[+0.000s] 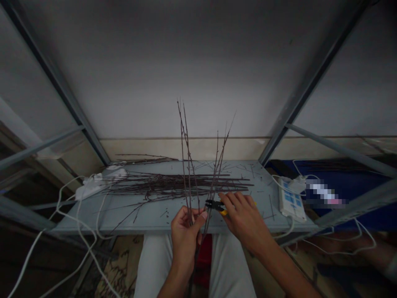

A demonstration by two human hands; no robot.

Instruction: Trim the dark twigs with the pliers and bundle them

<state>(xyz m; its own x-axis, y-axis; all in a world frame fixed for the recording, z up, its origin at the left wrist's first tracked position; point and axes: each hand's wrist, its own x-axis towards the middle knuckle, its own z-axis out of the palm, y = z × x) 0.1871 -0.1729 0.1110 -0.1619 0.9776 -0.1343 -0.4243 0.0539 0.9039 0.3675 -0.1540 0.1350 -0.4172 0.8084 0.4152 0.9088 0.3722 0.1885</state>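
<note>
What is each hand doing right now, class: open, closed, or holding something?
Left hand: closed, holding twigs.
Right hand: closed, holding yellow-handled cutters.

Grey shelf [149, 221] strewn with twigs [173, 184]

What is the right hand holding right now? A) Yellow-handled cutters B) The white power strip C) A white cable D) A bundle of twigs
A: the right hand holds yellow-handled cutters with dark jaws, close to the twigs held in the left hand.
</note>
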